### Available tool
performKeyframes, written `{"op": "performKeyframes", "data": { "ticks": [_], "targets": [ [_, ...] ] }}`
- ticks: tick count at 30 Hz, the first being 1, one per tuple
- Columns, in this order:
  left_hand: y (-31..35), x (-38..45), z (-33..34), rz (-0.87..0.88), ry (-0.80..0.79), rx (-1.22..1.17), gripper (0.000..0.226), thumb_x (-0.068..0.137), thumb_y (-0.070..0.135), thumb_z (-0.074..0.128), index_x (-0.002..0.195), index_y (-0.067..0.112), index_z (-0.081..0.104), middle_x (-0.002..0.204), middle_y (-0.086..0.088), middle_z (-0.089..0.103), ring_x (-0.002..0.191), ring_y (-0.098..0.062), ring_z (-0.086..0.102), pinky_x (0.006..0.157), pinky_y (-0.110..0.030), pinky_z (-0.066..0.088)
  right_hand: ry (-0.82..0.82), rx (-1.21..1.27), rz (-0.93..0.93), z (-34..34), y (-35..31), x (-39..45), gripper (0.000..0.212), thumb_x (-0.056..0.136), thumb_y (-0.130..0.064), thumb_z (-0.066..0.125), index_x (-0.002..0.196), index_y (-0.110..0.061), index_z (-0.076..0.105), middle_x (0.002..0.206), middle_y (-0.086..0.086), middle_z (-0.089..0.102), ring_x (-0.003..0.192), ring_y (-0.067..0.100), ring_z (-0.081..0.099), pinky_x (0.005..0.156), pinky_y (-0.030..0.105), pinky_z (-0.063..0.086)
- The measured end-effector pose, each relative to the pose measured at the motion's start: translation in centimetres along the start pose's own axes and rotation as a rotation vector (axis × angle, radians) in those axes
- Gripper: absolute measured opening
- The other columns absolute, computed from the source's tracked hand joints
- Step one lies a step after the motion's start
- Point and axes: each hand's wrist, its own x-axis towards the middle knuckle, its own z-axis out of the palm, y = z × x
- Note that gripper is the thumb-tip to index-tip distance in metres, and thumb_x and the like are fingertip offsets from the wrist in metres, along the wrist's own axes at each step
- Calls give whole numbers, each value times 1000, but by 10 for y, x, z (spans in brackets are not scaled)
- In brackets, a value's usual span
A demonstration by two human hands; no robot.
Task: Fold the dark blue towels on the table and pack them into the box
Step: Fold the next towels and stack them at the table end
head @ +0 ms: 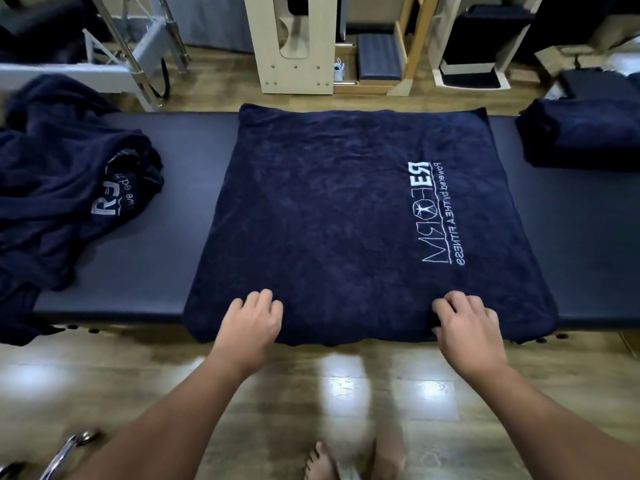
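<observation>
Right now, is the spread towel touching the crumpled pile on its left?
Apart: the head view shows bare table between spread towel and crumpled pile.
</observation>
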Motion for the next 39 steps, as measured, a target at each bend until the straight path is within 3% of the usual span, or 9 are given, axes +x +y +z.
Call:
{"op": "performKeyframes", "data": {
  "ticks": [3,8,10,17,21,26,30,36,39],
  "targets": [
    [-3,9,-1,94,89,31,32,43,-6,64,61,15,48,73,-6,44,62,-25,44,54,-33,25,-9,15,-30,-4,5,2,29,60,-12,91,75,-20,67,87,-3,59,78,28,54,65,39,41],
    [-22,16,-16,125,-109,-57,45,54,14,83,74,23,44,70,2,50,60,-19,50,55,-31,35,-63,114,-37,-32,9,18,41,67,2,75,76,-19,41,61,-6,45,54,28,52,55,34,35],
    [-21,17,-16,99,-125,-25,44,66,35,80,86,23,44,85,2,52,76,-21,54,66,-33,33,-112,152,-3,-40,10,28,29,82,-1,60,84,-19,37,71,-4,49,64,29,53,58,37,35],
    [-34,76,-64,114,-434,-239,14,80,17,56,76,26,47,91,3,55,90,-25,61,71,-36,51,-116,336,79,-50,18,71,29,89,0,46,95,-27,37,98,-2,53,82,33,55,66,42,43],
    [-73,154,-101,-62,-330,-332,12,82,16,58,83,23,48,102,-5,64,94,-29,64,78,-35,52,-78,389,79,-58,39,131,31,90,-5,48,86,-31,33,91,-5,53,77,34,54,65,46,47],
    [-102,227,-128,-259,-177,-335,28,86,9,51,107,23,38,108,-9,61,94,-34,61,78,-41,46,-65,289,-132,-74,63,230,25,87,0,54,94,-23,63,98,-1,60,87,31,61,68,39,49],
    [-99,267,-133,-403,122,-136,41,83,7,54,122,12,43,111,-11,57,100,-35,57,76,-41,38,184,178,-137,-76,65,302,31,76,6,68,97,-17,74,107,4,66,90,36,63,69,42,49],
    [-80,286,-104,-164,-144,-61,54,84,40,60,133,21,46,138,-4,42,126,-29,44,101,-47,38,65,99,-331,-64,46,325,21,85,-36,67,101,-23,69,107,-3,61,100,27,58,79,43,47],
    [-82,277,-93,-214,-164,21,39,85,30,56,121,20,46,129,-8,38,114,-29,44,82,-40,37,-21,12,-493,-40,55,303,31,80,-49,69,99,-25,67,101,-5,58,93,23,57,77,43,47]
  ]
}}
